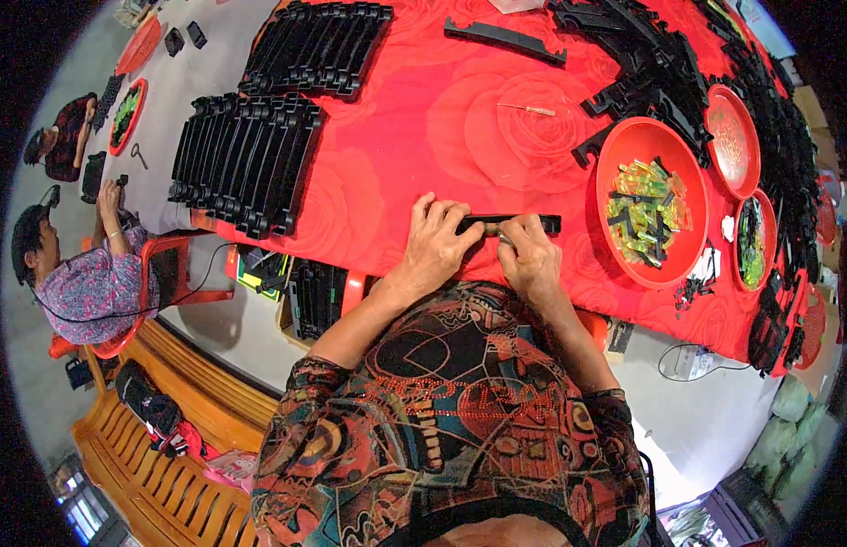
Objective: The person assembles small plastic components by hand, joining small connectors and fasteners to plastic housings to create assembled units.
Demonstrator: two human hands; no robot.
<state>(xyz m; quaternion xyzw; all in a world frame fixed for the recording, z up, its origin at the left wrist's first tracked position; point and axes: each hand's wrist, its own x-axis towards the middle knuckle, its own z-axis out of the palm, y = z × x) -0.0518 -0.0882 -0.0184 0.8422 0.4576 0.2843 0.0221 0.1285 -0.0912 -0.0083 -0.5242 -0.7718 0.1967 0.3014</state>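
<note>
A slim black plastic bar (552, 224) lies crosswise at the near edge of the red tablecloth, directly in front of me. My left hand (434, 239) is closed on its left part, thumb and fingers toward the middle. On the right part, my right hand (533, 260) has its fingers curled over the bar. Between my fingertips shows a small yellowish piece (491, 229), too blurred to name. To the right, a red bowl (617, 146) holds many yellow-green translucent pieces (638, 239) mixed with small black parts.
Two stacks of black plastic bars (246, 164) (319, 46) stand at left. A single bar (506, 42) and a thin screwdriver (530, 109) lie beyond my hands. Heaped black parts (656, 68) and more red bowls (733, 137) fill the right. Another person (95, 273) sits at left.
</note>
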